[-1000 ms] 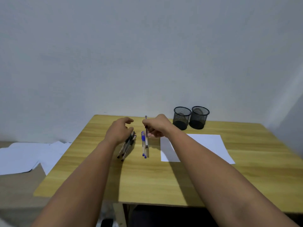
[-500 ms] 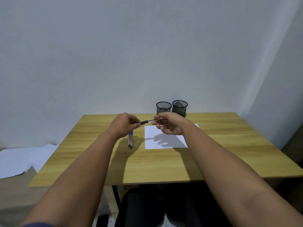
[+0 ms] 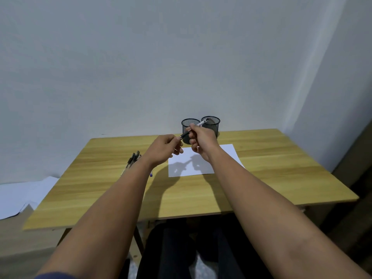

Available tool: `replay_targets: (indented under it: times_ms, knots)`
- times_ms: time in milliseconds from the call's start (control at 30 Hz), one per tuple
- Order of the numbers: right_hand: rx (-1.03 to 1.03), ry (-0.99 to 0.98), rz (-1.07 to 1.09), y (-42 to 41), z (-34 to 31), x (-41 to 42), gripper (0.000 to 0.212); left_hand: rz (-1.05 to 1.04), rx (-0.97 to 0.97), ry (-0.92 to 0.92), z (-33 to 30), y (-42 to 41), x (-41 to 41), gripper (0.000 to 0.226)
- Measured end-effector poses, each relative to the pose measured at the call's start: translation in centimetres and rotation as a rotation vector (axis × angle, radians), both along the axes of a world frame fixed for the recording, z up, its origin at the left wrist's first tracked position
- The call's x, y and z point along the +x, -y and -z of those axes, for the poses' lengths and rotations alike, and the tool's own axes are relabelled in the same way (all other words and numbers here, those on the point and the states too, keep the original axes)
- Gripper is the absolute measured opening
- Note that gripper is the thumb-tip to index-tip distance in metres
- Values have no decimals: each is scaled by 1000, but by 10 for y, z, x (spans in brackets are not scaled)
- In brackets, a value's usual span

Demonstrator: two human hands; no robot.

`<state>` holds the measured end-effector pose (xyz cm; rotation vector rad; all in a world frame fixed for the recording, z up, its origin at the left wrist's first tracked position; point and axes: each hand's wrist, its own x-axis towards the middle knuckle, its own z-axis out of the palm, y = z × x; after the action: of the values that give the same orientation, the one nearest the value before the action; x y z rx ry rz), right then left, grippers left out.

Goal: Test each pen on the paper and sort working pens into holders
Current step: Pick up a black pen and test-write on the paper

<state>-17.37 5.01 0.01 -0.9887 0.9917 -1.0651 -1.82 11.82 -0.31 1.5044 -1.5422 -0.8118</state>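
Both hands raised above the wooden table [image 3: 261, 178], over the far edge of the white paper [image 3: 227, 154]. Right hand [image 3: 203, 140] closed around the pen [image 3: 201, 124], thumb and fingers pinching the barrel. Pen tilted: one end points toward 2 o'clock, up in front of the holders; the dark end points toward 8 o'clock, at the left hand [image 3: 164, 148]. Left hand's fingertips pinched shut on that dark end; whether this is a cap or the tip cannot be told. Pen is held clear of the paper, not touching it.

Two black mesh holders [image 3: 213, 125] stand side by side at the table's far edge, at 12 o'clock from the paper, touching or nearly so. Contents not visible behind the hands.

A small cluster of dark pens [image 3: 133, 159] lies on the table at 9 o'clock from the paper, partly hidden by the left forearm. A blue tip [image 3: 151, 174] shows just beside that forearm, near the paper's near left corner.

Loose white sheets [image 3: 22, 196] lie on the floor off the table's left side.
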Motion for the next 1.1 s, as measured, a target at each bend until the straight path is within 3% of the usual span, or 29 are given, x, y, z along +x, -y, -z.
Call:
replay_targets:
  times_ms: [300,967,1100]
  knots:
    - [86,61,112,23,9,7,31,5,53,49,3,18,-19,39]
    - [182,77,80,86,29,42,32,-2,263,-392,8,54,-5,33]
    - [199,178,239,104,31,18,34,50,305,-386,17,51,1,34]
